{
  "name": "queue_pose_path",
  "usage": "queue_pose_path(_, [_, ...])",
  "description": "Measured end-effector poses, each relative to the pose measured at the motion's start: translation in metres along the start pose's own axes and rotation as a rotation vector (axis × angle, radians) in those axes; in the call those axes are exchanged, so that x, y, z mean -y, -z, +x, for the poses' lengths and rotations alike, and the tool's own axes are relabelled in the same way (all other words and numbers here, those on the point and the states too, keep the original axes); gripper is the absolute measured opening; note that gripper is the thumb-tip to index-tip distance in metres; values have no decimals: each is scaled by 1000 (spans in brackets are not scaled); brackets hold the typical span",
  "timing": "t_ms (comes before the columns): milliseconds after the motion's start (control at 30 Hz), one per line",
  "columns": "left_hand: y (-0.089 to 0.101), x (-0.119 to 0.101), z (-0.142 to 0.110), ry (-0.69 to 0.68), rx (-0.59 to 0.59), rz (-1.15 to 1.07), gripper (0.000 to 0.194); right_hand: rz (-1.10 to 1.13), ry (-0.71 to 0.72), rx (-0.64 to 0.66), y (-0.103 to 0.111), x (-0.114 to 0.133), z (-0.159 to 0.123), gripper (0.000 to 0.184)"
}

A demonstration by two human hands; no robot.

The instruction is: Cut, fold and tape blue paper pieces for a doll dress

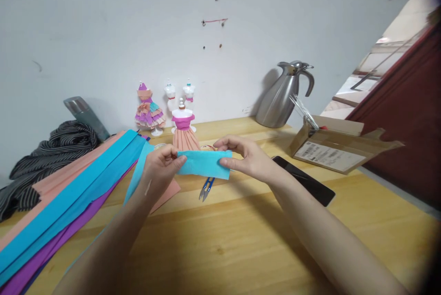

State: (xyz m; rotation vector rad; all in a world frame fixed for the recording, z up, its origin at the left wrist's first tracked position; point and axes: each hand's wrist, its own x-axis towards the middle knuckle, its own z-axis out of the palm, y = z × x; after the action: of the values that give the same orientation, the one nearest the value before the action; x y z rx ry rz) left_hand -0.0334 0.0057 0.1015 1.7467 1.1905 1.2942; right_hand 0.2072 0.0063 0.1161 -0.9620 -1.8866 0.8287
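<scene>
A blue strip of crepe paper [204, 163] is stretched between my two hands above the table. My left hand [163, 164] pinches its left end between thumb and fingers. At the right end, my right hand [241, 157] grips it with the thumb in front and the fingers behind. Just below the strip lie thread snips [207, 189] with blue handles, partly covered by it. Behind stands a small dress form [183, 122] in a magenta top and pleated peach skirt. A peach piece of paper [167, 195] lies beside my left forearm.
Long blue, peach and purple crepe sheets [72, 205] spread at the left, near a striped cloth [65, 148] and a bottle [86, 116]. A ruffled dress form [149, 109] stands by the wall. Rightward are a steel jug [279, 97], an open cardboard box [334, 148] and a phone [305, 180].
</scene>
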Motion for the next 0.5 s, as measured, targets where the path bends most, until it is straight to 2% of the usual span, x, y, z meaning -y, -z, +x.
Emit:
queue_pose_path(133, [1, 1, 2, -61, -4, 0, 18, -39, 19, 92, 2, -3, -1, 44])
queue_pose_path(300, [-1, -7, -1, -225, 10, 178, 10, -121, 65, 154, 5, 2, -4, 52])
queue_pose_path(433, [-14, -2, -6, -138, 45, 205, 11, -261, 104, 206, 0, 5, -7, 44])
queue_pose_path(500, [-23, 3, -9, -129, 105, 187, 12, -344, 114, 241, -6, 6, -8, 44])
